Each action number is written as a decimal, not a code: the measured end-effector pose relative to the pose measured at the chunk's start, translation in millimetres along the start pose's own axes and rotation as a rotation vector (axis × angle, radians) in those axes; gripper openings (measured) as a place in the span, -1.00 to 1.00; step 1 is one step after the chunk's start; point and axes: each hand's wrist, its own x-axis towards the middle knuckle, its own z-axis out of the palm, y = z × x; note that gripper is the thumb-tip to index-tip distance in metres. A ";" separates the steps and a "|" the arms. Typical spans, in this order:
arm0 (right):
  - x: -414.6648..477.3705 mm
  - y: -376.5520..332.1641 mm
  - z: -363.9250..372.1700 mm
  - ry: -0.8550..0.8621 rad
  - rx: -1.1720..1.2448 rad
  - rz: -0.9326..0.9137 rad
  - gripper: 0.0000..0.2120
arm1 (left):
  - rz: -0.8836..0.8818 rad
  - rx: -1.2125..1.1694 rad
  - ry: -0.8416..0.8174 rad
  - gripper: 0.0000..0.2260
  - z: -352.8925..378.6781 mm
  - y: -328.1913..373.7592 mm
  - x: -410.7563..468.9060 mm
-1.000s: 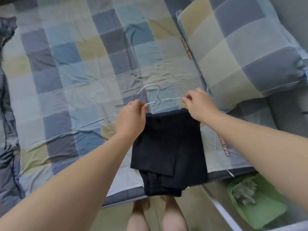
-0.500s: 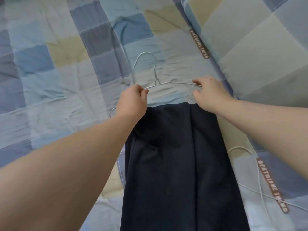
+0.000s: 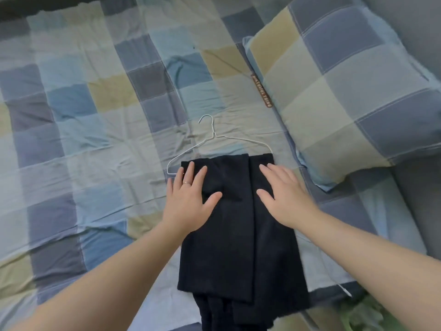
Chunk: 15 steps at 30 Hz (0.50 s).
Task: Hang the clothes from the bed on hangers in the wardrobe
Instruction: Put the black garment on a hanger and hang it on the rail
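Half a second ago both hands pinched the wire hanger's shoulders; now both have let go of it.

The left hand (image 3: pixel 191 199) lies flat with fingers spread, grasping nothing. Its palm presses the 10 o'clock corner of the dark folded garment (image 3: pixel 238 247), and its little finger spills off the cloth's edge toward the checked bed (image 3: pixel 83 139).

The wire hanger (image 3: pixel 214 136) lies loose on the bed at the garment's 12 o'clock, with its hook pointing away from the person. Its left shoulder runs down to 9 o'clock and ends just beside the left hand's fingertips. The lower bar cannot be seen. The cloth's top edge sits right along where that bar would be, so the garment is probably draped over it, though I cannot tell for sure.

The garment runs from the hanger toward 6 o'clock, and its lower end hangs off the bed's near edge.

The right hand (image 3: pixel 284 194) is likewise released, flat and spread on the garment's 2 o'clock side, and blurred as if moving. The checked pillow (image 3: pixel 346 91) sits further out at 2 o'clock, apart from the hanger.

My reading is that the hanger work on this piece is over and the hands are smoothing the fold. What remains is to take the hanger by the hook or neck and carry it to the wardrobe, which is out of view. The risk is the cloth sliding off the thin wire when it is lifted, since its long end hangs toward the floor.
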 end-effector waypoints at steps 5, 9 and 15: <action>-96.7 -46.1 -33.4 0.016 -0.019 0.105 -0.41 | 0.042 0.040 -0.112 -0.29 -46.5 4.2 -98.7; -165.2 -89.7 -51.0 0.087 -0.057 0.123 -0.41 | 0.091 0.027 -0.097 -0.29 -92.1 2.9 -162.4; -254.9 -155.4 -57.1 0.237 -0.025 0.192 -0.42 | 0.201 0.012 -0.069 -0.30 -154.5 -12.6 -248.4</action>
